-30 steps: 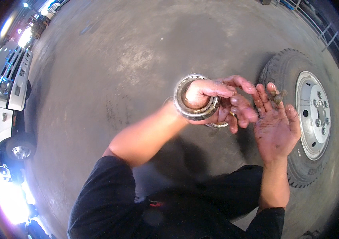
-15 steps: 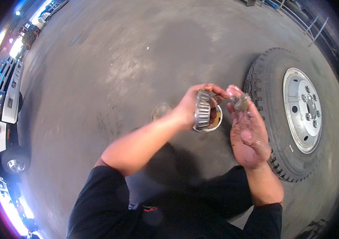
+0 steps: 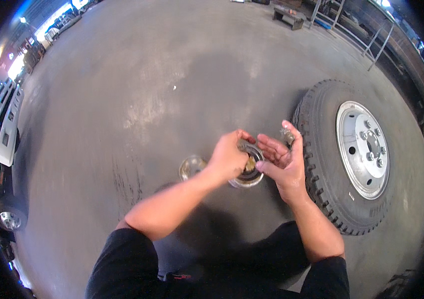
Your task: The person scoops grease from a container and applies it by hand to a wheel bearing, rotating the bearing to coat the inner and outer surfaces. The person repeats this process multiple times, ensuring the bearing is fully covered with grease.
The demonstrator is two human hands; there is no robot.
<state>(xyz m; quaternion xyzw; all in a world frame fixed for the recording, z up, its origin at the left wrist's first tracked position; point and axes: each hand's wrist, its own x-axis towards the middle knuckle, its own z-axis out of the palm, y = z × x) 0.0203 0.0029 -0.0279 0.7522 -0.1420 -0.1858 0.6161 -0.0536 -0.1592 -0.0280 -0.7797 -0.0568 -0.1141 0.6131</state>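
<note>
My left hand [image 3: 228, 155] is closed around a steel roller bearing [image 3: 252, 149], now tilted so its ring face shows; the hand hides much of it. My right hand [image 3: 287, 169] is beside it, fingers stretched and apart, its thumb close to the bearing's edge; whether they touch I cannot tell. A lump of greyish grease [image 3: 288, 135] clings to the right index finger, and dark smears mark the fingers. Below the hands is a round metal tin or ring [image 3: 245, 183], partly covered, with something yellowish by its middle.
On the floor left of my hands lies a round, pale dish-like part [image 3: 190, 168]. A large truck wheel [image 3: 316, 164] with a silver rim lies to the right. A white truck [image 3: 3, 144] stands far left. A low bench [image 3: 287, 19] and metal frame [image 3: 339, 20] are at the back right.
Both hands have moved lower in view. The bearing has turned from showing its rollers side-on to showing its ring face. My right hand has rotated from palm-up, its thumb now near the bearing.
</note>
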